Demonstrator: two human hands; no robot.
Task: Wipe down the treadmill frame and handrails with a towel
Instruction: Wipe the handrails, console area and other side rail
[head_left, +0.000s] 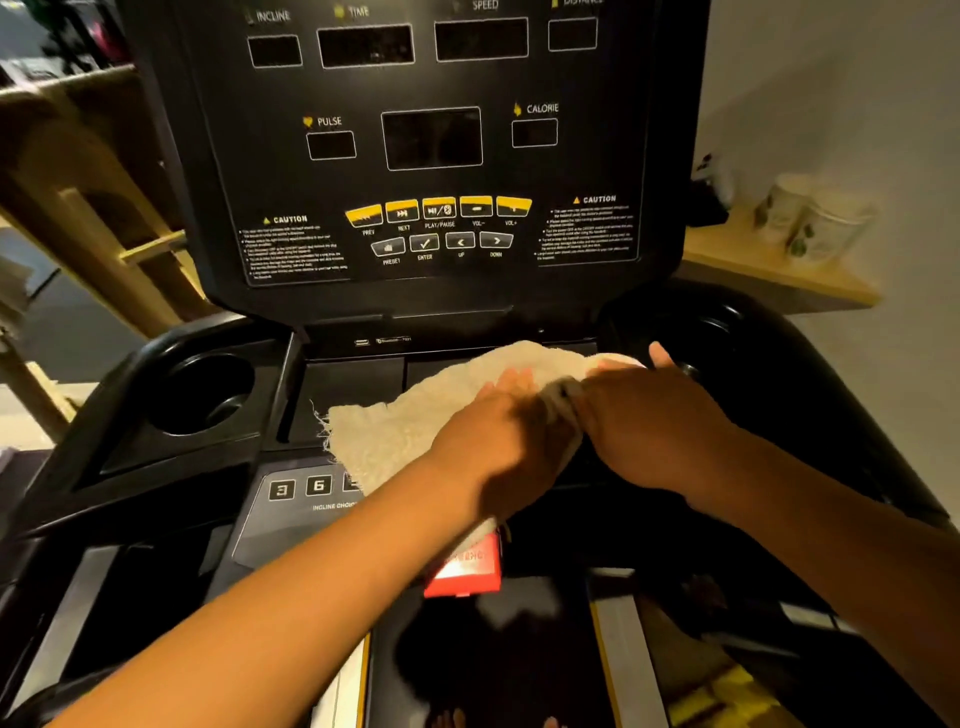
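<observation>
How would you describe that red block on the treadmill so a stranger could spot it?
Start at the big black treadmill console with yellow buttons, then drop to the cream terry towel spread below it. Under the towel's near edge sits a red rectangular block, the only red thing on the black machine.

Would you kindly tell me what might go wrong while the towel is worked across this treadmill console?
1. The towel already covers part of the incline buttons. Pressure from the left hand could press one, though the displays look dark.
2. The towel's lower edge hangs over the red safety tab and might snag it or pull it loose.
</observation>
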